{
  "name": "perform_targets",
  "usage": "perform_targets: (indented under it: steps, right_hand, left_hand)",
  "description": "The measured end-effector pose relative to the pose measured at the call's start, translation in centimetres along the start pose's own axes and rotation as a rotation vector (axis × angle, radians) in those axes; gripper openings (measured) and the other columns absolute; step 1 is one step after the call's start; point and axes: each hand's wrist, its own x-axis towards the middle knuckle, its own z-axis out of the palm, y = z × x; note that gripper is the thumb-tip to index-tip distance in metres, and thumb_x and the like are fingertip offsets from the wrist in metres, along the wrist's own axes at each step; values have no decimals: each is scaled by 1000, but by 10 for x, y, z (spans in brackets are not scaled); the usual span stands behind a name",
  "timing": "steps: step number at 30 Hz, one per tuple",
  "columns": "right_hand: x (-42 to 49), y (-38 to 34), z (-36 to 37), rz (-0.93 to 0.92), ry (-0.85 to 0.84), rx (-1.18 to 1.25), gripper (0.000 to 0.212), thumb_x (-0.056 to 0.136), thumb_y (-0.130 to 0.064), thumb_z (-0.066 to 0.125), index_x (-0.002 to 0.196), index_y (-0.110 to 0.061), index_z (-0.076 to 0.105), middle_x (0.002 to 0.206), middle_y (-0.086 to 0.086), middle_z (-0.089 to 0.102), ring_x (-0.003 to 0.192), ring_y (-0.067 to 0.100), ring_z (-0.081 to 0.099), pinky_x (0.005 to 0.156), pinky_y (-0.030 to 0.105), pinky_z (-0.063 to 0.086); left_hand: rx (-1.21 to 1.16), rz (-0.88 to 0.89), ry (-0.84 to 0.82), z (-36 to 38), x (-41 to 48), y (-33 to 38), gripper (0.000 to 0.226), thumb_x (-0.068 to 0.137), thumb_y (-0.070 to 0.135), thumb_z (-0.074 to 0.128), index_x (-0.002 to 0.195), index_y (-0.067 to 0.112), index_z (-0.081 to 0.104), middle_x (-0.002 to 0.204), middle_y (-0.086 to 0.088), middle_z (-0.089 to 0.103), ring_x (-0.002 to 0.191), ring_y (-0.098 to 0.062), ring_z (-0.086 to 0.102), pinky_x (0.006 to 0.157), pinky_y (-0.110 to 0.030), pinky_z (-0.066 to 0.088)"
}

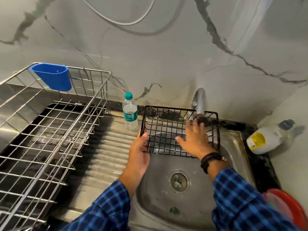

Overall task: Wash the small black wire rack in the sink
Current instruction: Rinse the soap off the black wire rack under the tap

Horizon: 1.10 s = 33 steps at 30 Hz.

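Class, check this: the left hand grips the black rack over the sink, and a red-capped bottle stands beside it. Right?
No. The head view shows the bottle has a green cap, not red. The left hand does grip the rack over the sink.

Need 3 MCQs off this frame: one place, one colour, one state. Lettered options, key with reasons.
1. Where does the water bottle stand? A) in the basin B) on the ribbed drainboard, left of the black wire rack C) on the right-hand counter
2. Colour of the cup hung on the steel dish rack? A) red B) green C) blue
3. How is the right hand? A) open, fingers spread, inside the rack B) curled round the tap C) down at the drain
Key: B, it stands upright on the ribs beside the rack; C, the cup is plainly blue; A, its straight fingers spread inside the rack while the left hand grips the left edge.
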Motion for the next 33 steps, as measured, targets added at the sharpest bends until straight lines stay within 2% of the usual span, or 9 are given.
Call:
perform_targets:
  steps: [3,7,10,12,13,17,23,27,33]
  right_hand:
    - [-9,-23,14,22,-345,25,82,95,-71,27,157,-32,-10,159,9,-34,144,45,-27,114,67,-5]
    - [-25,-24,9,-119,-532,18,63,99,-66,17,156,-41,21,167,0,-10,151,41,-5,119,62,6]
    - [-28,1,-4,-65,-318,198,59,101,-60,25,126,-24,64,135,2,61,126,29,56,105,44,43]
    - [-21,14,-5,49,-70,157,49,102,-51,36,87,-15,65,101,6,68,92,25,65,83,38,53]
    - [-17,18,-3,102,1,76,42,101,-47,42,86,-14,63,103,10,66,90,27,64,81,38,54]
    - [-17,15,4,229,49,52,48,98,-40,55,131,-4,52,135,19,46,118,36,55,94,42,48]
    - [-13,23,0,143,-87,4,46,103,-39,42,130,-4,55,135,19,51,121,35,53,100,41,44]
    - [-8,30,-13,66,26,76,38,106,-28,39,133,-7,53,133,17,59,120,32,56,97,37,44]
    - [9,19,4,-12,7,188,41,103,-19,48,144,-13,47,147,13,40,128,30,51,109,36,39]
  left_hand:
    - [31,23,-7,0,2,-6,43,93,17,60,136,13,63,130,-15,69,121,-30,65,104,-46,52]
    - [31,28,10,-10,11,-15,55,95,19,60,147,8,50,141,-18,60,133,-34,56,117,-55,36]
    - [-29,-12,31,-16,8,-13,45,92,19,63,136,7,61,136,-21,63,131,-41,56,111,-56,43]
    - [-36,-13,48,-15,5,-11,41,88,20,63,128,9,67,128,-18,68,127,-39,59,102,-50,51]
    - [-16,0,33,-10,4,-9,43,89,20,61,130,9,65,126,-16,69,125,-36,62,99,-47,52]
    - [36,10,-25,10,-2,-2,49,96,18,53,144,8,52,127,-11,70,122,-28,64,100,-40,54]
    - [17,25,38,15,16,-2,57,93,38,66,142,11,56,142,-16,59,135,-33,53,114,-55,40]
    - [20,10,90,16,33,-15,74,73,58,83,134,20,64,151,-11,51,143,-32,42,120,-58,28]
    - [28,97,65,4,30,5,42,105,30,47,140,11,56,120,-9,73,116,-24,68,95,-38,55]
